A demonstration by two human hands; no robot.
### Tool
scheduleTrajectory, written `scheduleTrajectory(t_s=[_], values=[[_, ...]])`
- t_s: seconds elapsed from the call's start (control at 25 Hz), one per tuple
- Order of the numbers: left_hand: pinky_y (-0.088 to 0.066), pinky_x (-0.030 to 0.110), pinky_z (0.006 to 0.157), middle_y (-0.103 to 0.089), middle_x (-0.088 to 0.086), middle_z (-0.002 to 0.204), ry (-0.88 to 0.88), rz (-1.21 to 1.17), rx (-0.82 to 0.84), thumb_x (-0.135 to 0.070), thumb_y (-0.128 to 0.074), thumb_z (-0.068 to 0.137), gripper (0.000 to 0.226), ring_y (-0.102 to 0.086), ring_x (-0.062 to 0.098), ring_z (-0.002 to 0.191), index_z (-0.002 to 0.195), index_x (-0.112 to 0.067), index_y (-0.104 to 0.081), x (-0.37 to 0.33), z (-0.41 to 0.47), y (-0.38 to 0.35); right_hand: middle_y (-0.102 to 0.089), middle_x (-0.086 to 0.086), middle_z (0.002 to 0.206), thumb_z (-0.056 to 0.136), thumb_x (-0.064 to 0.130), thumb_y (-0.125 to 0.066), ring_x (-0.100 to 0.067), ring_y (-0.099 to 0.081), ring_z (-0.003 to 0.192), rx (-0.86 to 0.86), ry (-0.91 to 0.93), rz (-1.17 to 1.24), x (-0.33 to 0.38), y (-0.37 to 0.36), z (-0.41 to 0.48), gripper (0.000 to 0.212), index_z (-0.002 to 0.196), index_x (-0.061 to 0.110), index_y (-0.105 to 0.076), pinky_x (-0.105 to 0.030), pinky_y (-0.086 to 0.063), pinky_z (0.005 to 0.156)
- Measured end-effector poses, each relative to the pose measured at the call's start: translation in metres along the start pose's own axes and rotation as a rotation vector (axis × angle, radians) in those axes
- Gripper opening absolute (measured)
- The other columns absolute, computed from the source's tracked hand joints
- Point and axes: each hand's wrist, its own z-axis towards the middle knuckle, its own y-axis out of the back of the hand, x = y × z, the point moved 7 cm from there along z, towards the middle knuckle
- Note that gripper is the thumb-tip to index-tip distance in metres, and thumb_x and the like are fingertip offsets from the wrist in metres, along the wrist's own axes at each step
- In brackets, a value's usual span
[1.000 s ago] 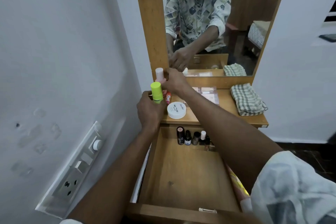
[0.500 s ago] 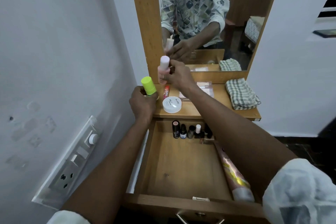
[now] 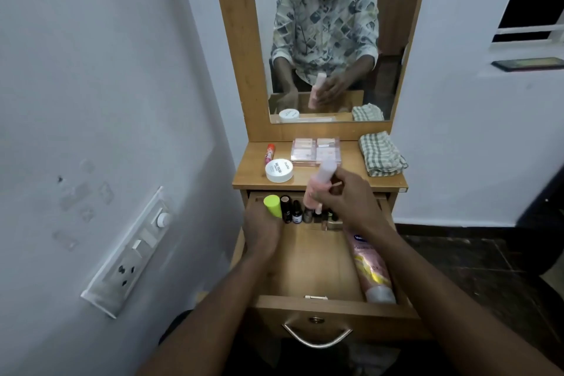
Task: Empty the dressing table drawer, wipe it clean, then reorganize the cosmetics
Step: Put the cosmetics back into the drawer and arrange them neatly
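Note:
The wooden drawer (image 3: 308, 265) is pulled open below me. My left hand (image 3: 262, 229) holds a lime-green-capped bottle (image 3: 272, 205) at the drawer's back left corner. My right hand (image 3: 348, 198) grips a pink bottle with a pale cap (image 3: 320, 183), tilted over the drawer's back edge. Several small dark bottles (image 3: 293, 212) stand in a row along the back wall. A pink lotion tube (image 3: 370, 265) lies along the right wall.
On the tabletop (image 3: 250, 174) sit a white round jar (image 3: 279, 170), a red tube (image 3: 269, 153), a clear pink case (image 3: 316, 151) and a folded checked cloth (image 3: 381, 154). A mirror (image 3: 329, 40) rises behind. The wall at left carries a switch panel (image 3: 128, 253).
Both hands came down from above the tabletop to the drawer's back. The green-capped bottle is now inside the drawer's left corner, the pink bottle tilted over its back edge.

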Motion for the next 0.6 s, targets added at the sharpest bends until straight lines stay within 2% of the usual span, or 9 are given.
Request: scheduleTrajectory(t_s=[0.12, 0.16, 0.36, 0.44, 0.52, 0.6], values=[[-0.052, 0.038, 0.071, -0.070, 0.012, 0.102, 0.061, 0.112, -0.048, -0.006, -0.065, 0.083, 0.014, -0.065, 0.033, 0.092, 0.096, -0.011, -0.063, 0.010, 0.009, -0.013, -0.071, 0.008, 0.083, 0.080, 0.024, -0.077, -0.004, -0.066, 0.075, 0.036, -0.027, -0.057, -0.030, -0.004, -0.022, 0.021, 0.099, 0.017, -0.071, -0.033, -0.056, 0.067], [-0.051, 0.038, 0.071, -0.069, 0.014, 0.103, 0.079, 0.131, -0.055, -0.004, -0.062, 0.086, 0.013, -0.065, 0.033, 0.093, 0.099, -0.007, -0.063, 0.011, 0.012, -0.016, -0.070, 0.008, 0.081, 0.080, 0.023, -0.077, -0.006, -0.064, 0.074, 0.045, -0.035, -0.079, -0.037, -0.006, -0.025, 0.021, 0.098, 0.016, -0.071, -0.035, -0.054, 0.068], [-0.050, 0.041, 0.075, -0.067, 0.020, 0.106, 0.098, 0.075, -0.075, 0.003, -0.057, 0.089, 0.015, -0.063, 0.035, 0.096, 0.103, 0.003, -0.064, 0.010, 0.017, -0.022, -0.073, 0.000, 0.094, 0.079, 0.018, -0.077, -0.014, -0.067, 0.086, 0.151, -0.073, -0.164, -0.057, -0.023, -0.028, 0.029, 0.107, 0.011, -0.070, -0.038, -0.054, 0.078], [-0.047, 0.035, 0.071, -0.069, 0.019, 0.106, 0.126, 0.103, -0.029, 0.001, -0.060, 0.088, 0.015, -0.064, 0.034, 0.096, 0.101, 0.001, -0.066, 0.013, 0.019, -0.026, -0.073, -0.003, 0.100, 0.080, 0.016, -0.076, -0.018, -0.067, 0.091, 0.186, -0.076, -0.195, -0.059, -0.030, -0.027, 0.030, 0.108, 0.009, -0.070, -0.040, -0.054, 0.082], [-0.048, 0.032, 0.071, -0.070, 0.014, 0.107, 0.136, 0.123, 0.073, -0.005, -0.063, 0.085, 0.020, -0.066, 0.031, 0.096, 0.105, -0.004, -0.067, 0.017, 0.026, -0.024, -0.073, -0.005, 0.100, 0.080, 0.014, -0.075, -0.020, -0.066, 0.090, 0.211, -0.072, -0.224, -0.056, -0.036, -0.024, 0.028, 0.107, 0.008, -0.070, -0.037, -0.052, 0.078], [-0.058, 0.037, 0.072, -0.072, 0.014, 0.096, 0.174, 0.062, 0.148, -0.005, -0.065, 0.081, 0.022, -0.070, 0.032, 0.085, 0.102, -0.002, -0.066, 0.016, 0.032, -0.009, -0.070, -0.002, 0.095, 0.081, 0.014, -0.073, -0.019, -0.063, 0.086, 0.230, -0.069, -0.274, -0.053, -0.048, -0.019, 0.022, 0.103, 0.009, -0.070, -0.029, -0.047, 0.068]])
